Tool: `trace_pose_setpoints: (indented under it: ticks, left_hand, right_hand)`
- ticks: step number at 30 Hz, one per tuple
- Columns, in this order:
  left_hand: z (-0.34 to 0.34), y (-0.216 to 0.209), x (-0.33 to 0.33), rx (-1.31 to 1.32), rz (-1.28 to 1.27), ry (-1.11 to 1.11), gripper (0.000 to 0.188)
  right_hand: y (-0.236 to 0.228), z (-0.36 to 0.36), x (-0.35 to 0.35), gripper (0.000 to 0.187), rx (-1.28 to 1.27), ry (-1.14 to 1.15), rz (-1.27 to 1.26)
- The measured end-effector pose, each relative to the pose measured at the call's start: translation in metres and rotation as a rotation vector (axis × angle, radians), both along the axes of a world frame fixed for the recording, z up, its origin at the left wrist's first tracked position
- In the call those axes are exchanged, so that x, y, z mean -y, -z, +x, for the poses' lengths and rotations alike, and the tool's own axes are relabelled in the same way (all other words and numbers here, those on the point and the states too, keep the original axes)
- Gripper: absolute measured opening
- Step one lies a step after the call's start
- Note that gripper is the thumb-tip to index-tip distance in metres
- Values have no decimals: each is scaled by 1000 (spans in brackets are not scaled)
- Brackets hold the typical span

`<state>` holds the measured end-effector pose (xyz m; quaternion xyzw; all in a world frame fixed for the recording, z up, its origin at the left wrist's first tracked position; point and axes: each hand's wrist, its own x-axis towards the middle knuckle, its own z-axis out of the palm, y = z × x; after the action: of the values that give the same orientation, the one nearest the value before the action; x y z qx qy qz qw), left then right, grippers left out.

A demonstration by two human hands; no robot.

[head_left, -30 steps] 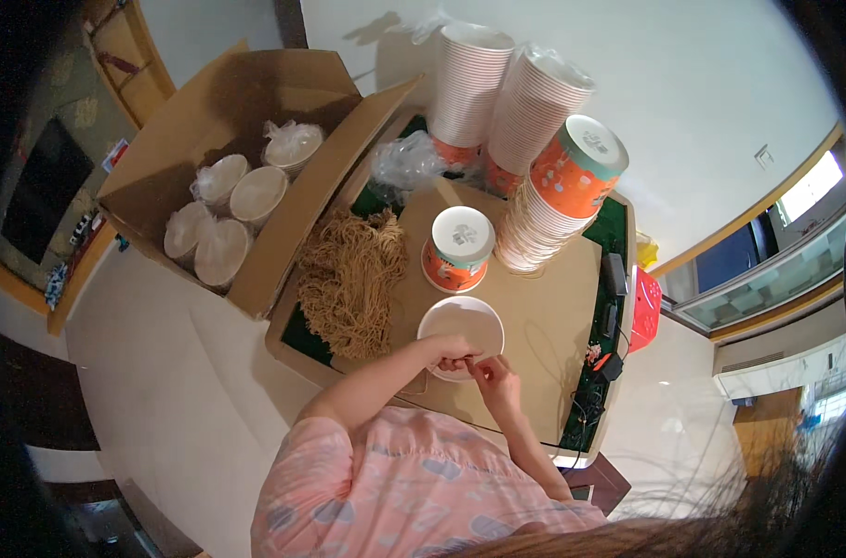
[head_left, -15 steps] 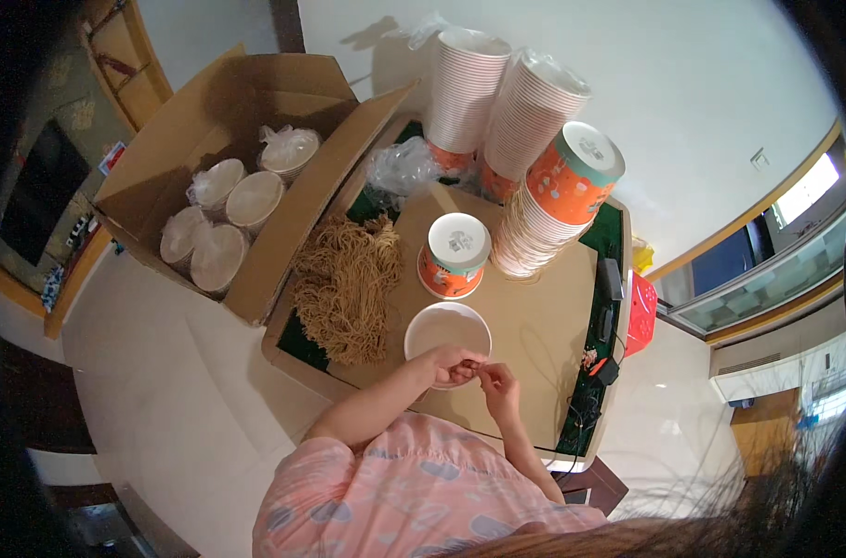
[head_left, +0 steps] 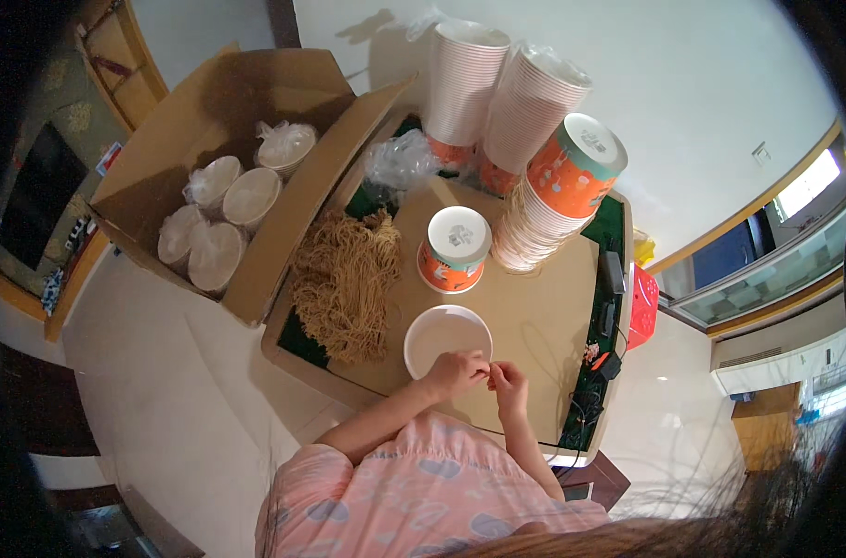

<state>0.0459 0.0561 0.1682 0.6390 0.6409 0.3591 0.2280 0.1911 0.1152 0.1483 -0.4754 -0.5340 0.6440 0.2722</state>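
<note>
Close to my body, my left hand (head_left: 457, 375) and my right hand (head_left: 508, 383) meet with fingertips pinched together. Whatever they grip is too small to make out. A white paper bowl (head_left: 439, 335) stands mouth up beneath and just beyond my left hand, which hides part of its near rim. Behind the bowl, an orange and green paper bucket (head_left: 452, 271) rests upside down on the cardboard sheet (head_left: 525, 372). To its left lies a heap of tan twine (head_left: 345, 288). A nested stack of upturned buckets (head_left: 572, 170), with strands hanging about its lower rims, stands at the back right.
Two tall stacks of buckets (head_left: 465, 84) rise against the wall, beside crumpled clear plastic (head_left: 402, 160). An open cardboard box (head_left: 284, 246) with several wrapped stacks adjoins the table's left. Black cables (head_left: 586, 409) and a red basket (head_left: 642, 307) are at the right edge.
Both hands have shifted slightly to the right, still close together at the fingertips. My left hand has turned, its back now showing more. The bowl and stacks stay in place.
</note>
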Motion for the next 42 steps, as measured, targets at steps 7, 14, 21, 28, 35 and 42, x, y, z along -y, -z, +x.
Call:
trace_pose_setpoints:
  ticks: [7, 14, 21, 28, 35, 42]
  left_hand:
    - [2, 18, 4, 423, -150, -131, 11]
    - [2, 19, 0, 563, -69, -199, 10]
    - [6, 21, -1, 440, -77, -279, 11]
    - [8, 16, 3, 385, -66, -268, 12]
    - [12, 13, 4, 302, -102, -363, 12]
    - [-5, 8, 5, 449, -190, -433, 13]
  right_hand:
    - [-4, 8, -5, 13, -36, -171, -58]
    - [4, 9, -6, 14, -2, -144, 3]
    - [-1, 2, 1, 11, -130, -45, -248]
    - [0, 4, 0, 10, -172, -5, -334]
    - [-4, -2, 4, 11, 14, -43, -87]
    - [-23, -15, 7, 10, 326, -233, 576]
